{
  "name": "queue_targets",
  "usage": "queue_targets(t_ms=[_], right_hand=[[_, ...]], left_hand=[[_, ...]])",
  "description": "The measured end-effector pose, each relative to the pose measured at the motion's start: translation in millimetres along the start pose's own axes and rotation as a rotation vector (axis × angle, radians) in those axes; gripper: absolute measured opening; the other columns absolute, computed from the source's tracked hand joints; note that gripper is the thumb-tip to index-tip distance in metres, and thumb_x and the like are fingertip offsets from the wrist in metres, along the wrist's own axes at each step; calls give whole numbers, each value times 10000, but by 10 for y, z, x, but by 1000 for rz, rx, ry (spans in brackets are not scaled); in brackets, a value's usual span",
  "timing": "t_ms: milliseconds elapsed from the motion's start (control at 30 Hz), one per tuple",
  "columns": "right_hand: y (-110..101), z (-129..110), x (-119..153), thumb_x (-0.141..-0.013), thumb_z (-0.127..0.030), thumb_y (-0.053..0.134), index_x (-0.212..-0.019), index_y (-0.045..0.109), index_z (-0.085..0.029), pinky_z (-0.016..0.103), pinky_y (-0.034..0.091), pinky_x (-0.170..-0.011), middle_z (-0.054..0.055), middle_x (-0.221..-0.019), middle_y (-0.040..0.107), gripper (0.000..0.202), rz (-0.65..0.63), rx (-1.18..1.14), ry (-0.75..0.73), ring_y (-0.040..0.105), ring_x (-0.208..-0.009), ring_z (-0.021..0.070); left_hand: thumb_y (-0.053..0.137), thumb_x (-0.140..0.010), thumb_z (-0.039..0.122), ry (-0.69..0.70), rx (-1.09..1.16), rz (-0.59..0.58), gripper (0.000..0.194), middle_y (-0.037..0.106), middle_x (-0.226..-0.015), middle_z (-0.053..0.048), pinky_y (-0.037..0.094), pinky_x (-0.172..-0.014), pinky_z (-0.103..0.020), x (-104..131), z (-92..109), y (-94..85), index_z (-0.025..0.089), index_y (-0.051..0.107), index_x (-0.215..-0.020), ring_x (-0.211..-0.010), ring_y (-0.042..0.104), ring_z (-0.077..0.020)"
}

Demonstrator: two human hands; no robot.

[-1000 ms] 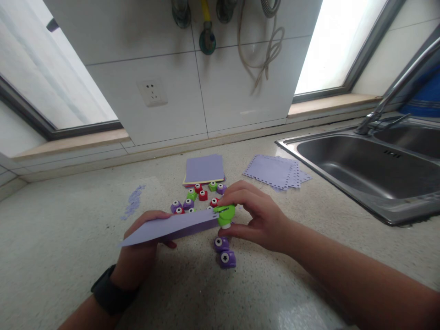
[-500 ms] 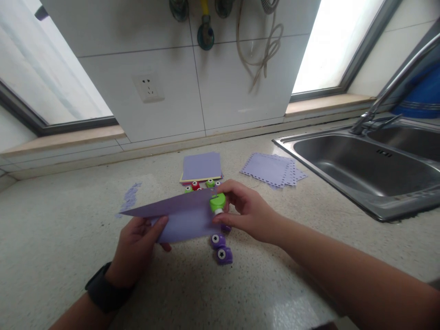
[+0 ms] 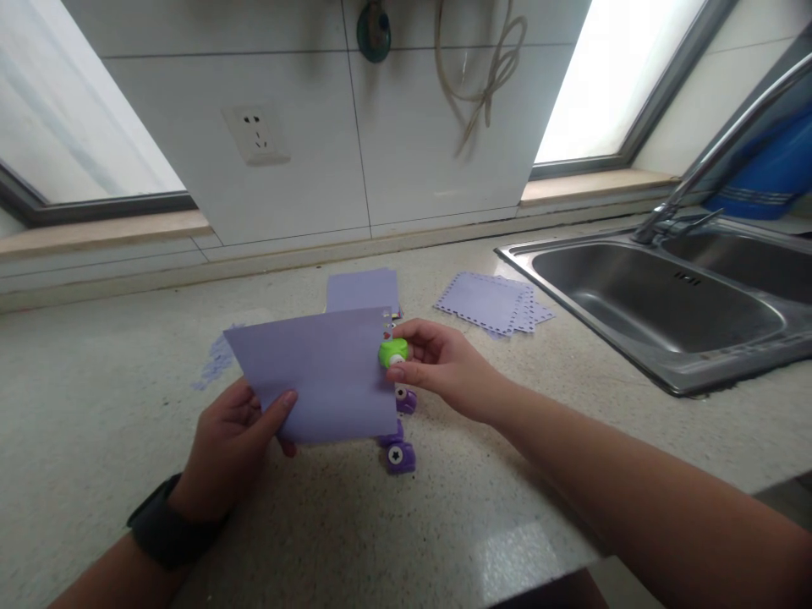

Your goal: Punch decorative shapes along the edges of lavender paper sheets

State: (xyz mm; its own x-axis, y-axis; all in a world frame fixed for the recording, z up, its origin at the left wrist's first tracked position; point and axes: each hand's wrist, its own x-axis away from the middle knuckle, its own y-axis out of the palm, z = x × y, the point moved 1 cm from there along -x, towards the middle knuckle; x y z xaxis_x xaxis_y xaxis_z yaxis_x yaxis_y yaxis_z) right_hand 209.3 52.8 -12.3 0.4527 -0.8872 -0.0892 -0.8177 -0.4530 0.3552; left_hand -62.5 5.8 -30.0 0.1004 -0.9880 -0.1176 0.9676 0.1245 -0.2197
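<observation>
A sheet of purple paper (image 3: 317,372) is pinched at its lower left by my left hand (image 3: 238,427), thumb on top and fingers behind. Small cut-outs show near the sheet's upper right corner. My right hand (image 3: 444,368) grips a green craft punch (image 3: 394,352) between thumb and fingers, at the sheet's right edge. Whether the edge sits inside the punch's slot I cannot tell. Purple craft punches, one with a star (image 3: 401,458), lie on the counter below and behind the sheet's right side, partly hidden by it.
Behind the held sheet lies a stack of purple paper (image 3: 361,290). Sheets with punched edges (image 3: 485,302) are fanned out to its right. Purple paper scraps (image 3: 219,357) are scattered at the left. A steel sink (image 3: 640,296) with a tap (image 3: 660,220) is on the right.
The sheet has tilted to face me more, now hiding the red and green punches behind it. The green punch has moved slightly up along the right edge and turned. The camera view has shifted.
</observation>
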Motion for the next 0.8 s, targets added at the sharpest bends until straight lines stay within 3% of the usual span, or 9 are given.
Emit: queue_targets(t_ms=[300, 567, 800], right_hand=[[-94, 58, -51, -736, -264, 948, -1055, 740, -206, 285, 562, -746, -3, -879, 734, 385, 40, -23, 15, 670, -756, 115], [-108, 45, -61, -732, -304, 943, -1039, 746, -190, 295, 488, -682, -9, -812, 716, 383, 56, -34, 24, 624, -697, 117], [-94, 30, -68, -752, -315, 917, -1010, 740, -189, 316, 473, -693, -8, -803, 700, 337, 49, -38, 21, 597, -690, 122]], left_hand=[[855, -759, 419, -89, 66, 27, 337, 805, -855, -20, 577, -350, -300, 0, -26, -8, 259, 693, -1007, -451, 651, -180], [877, -755, 397, -98, 101, 10, 341, 808, -814, -17, 552, -334, -269, 12, -38, -29, 259, 722, -1025, -425, 620, -160], [898, -747, 419, -109, 124, 21, 379, 845, -993, -37, 602, -396, -279, 15, -88, -51, 288, 780, -1083, -551, 717, -194]])
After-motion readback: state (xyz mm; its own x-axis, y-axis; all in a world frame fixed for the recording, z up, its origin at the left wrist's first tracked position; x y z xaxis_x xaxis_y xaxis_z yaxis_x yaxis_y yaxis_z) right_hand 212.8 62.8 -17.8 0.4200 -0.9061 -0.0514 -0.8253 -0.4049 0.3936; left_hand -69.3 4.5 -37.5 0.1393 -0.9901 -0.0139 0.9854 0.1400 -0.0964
